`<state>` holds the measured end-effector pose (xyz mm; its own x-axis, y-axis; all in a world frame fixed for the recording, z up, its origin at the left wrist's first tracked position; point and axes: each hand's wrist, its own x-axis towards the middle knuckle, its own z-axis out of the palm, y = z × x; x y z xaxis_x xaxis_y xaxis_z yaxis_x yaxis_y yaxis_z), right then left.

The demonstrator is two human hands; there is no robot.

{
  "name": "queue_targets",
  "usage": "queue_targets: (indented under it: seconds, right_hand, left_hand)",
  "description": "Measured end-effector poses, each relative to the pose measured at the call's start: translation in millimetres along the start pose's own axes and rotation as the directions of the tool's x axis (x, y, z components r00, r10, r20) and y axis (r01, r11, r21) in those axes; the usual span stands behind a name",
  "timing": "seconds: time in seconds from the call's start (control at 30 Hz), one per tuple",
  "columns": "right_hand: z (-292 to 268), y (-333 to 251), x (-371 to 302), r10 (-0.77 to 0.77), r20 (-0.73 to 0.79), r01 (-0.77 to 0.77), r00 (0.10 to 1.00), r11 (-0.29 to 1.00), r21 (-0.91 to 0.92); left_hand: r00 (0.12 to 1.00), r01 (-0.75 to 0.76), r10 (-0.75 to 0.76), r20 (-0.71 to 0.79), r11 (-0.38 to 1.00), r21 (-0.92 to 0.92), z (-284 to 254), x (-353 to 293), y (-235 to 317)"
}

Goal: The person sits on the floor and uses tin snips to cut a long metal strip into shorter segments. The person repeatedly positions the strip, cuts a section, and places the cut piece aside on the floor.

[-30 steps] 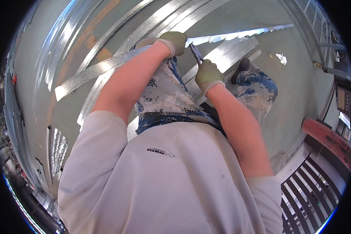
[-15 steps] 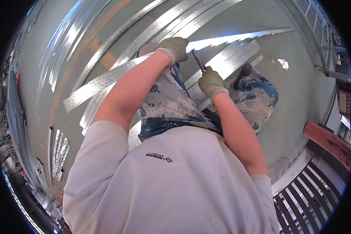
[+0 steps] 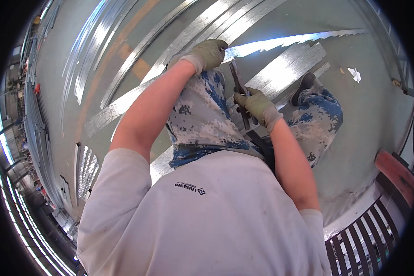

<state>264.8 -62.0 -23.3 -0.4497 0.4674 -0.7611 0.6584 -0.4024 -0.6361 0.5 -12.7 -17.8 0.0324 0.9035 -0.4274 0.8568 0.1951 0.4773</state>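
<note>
My left hand, in a greenish work glove, is closed on a long galvanized metal strip. The strip slants up to the right, with a jagged, toothed edge on its lower side and a tapering far end. In my right hand, also gloved, is a dark pair of tin snips. Their jaws point up toward the strip, just below and right of my left hand. Whether the blades touch the metal I cannot tell. The handles look spread, one showing below my fingers.
Flat metal strips lie under and beside my right leg. More long strips and narrow profiles cover the floor ahead and left. Perforated pieces lie at left. A white scrap is at right, near a red cylinder and slatted rack.
My right hand has shifted slightly down, and the snips' handles now appear spread apart. The whole view has shifted a little to the right. My left hand keeps its hold on the strip.
</note>
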Motion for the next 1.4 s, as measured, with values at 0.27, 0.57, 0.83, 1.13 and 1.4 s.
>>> queue_targets:
  seconds: [0.27, 0.57, 0.83, 1.13, 1.4]
  right_hand:
    - [-8.0, 13.3, 23.9, -0.077, 0.029, 0.079, 0.997, 0.994, -0.073]
    - [-10.3, 18.2, 31.6, -0.103, 0.034, 0.106, 0.994, 0.986, -0.127]
    - [-9.2, 17.2, 28.4, -0.096, 0.032, 0.098, 0.995, 0.992, -0.079]
    - [-10.5, 18.1, 30.0, -0.096, 0.056, 0.1, 0.994, 0.993, -0.062]
    - [-8.1, 22.3, 31.3, -0.119, 0.015, 0.12, 0.993, 0.989, -0.083]
  left_hand:
    - [0.998, 0.065, -0.064, 0.011, 0.996, -0.061, -5.6, -2.4, 9.7]
    - [0.996, 0.092, -0.091, 0.008, 0.991, -0.1, -2.1, -1.8, 6.0]
    - [0.995, 0.096, -0.095, 0.021, 0.992, -0.084, -3.0, -1.1, 9.0]
    - [0.997, 0.076, -0.075, 0.009, 0.993, -0.089, -2.1, -1.9, 8.0]
    - [0.995, 0.096, -0.094, 0.023, 0.986, -0.139, -1.8, -3.0, 6.6]
